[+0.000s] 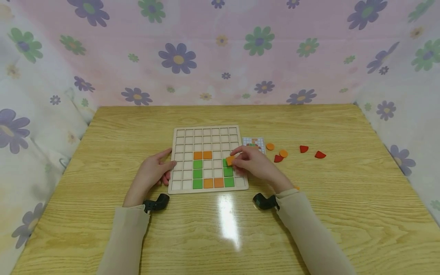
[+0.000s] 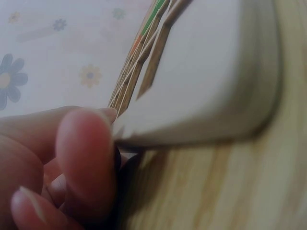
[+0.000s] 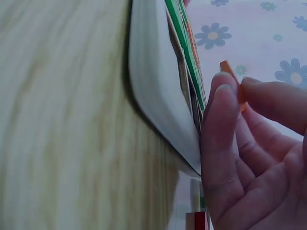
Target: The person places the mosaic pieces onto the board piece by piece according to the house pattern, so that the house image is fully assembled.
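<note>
A wooden grid board (image 1: 207,128) with shallow square cells lies on the table. Green square tiles (image 1: 197,173) fill two columns of it. Orange square tiles (image 1: 208,183) sit in pairs in the bottom row and higher up. My left hand (image 1: 151,170) holds the board's left edge, thumb at the rim and other fingers curled beside it. Over the board's right side, my right hand (image 1: 256,164) pinches an orange square tile (image 3: 230,74) between thumb and fingertips. That tile is tilted above the top of the right green column, partly covering a green tile (image 1: 225,163).
A small printed pattern card (image 1: 253,142) lies right of the board, partly hidden by my right hand. Orange round pieces (image 1: 270,146) and red quarter-circle pieces (image 1: 320,154) are scattered beyond it. Flowered cloth (image 1: 213,76) hangs behind the table (image 1: 206,229) and at its sides.
</note>
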`<state>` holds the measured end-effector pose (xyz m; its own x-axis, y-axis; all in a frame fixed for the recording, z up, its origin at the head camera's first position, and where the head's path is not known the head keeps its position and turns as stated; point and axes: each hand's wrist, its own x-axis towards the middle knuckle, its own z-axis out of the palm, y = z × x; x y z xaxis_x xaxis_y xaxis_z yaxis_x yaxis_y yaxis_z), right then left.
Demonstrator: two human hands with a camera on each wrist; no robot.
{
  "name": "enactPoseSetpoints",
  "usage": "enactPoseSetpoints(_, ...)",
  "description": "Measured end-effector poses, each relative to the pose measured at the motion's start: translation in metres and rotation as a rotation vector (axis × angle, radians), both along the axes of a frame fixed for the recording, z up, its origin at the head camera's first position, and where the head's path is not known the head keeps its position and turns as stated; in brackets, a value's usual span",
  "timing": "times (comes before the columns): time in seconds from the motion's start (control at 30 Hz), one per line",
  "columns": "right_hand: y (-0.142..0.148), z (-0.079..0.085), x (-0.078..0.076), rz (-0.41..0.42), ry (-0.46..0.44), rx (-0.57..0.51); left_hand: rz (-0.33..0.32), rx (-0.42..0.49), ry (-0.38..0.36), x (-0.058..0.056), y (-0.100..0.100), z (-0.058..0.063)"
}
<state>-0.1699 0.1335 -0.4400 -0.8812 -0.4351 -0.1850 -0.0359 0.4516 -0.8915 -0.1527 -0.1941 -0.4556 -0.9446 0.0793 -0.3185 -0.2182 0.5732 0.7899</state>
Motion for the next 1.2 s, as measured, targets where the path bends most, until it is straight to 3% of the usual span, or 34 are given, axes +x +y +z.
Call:
enactPoseSetpoints(0.37, -0.010, 0.003, -0.005, -0.048, -0.002, 0.093, -0.006, -0.014, 0.013, -0.001, -0.001, -0.001)
enactPoseSetpoints(0.6, -0.020, 0.004, -0.008, -0.069, -0.050, 0.079, -0.003, -0.005, 0.013, -0.001, -0.001, -0.002)
enactPoseSetpoints(1.03, -0.034, 0.008, -0.016, -0.109, -0.035, 0.136, -0.019, -0.003, 0.029, 0.000, 0.001, -0.001)
enactPoseSetpoints(1.2, -0.036, 0.010, -0.019, -0.082, -0.040, 0.152, -0.011, -0.002, 0.021, -0.001, 0.001, -0.002)
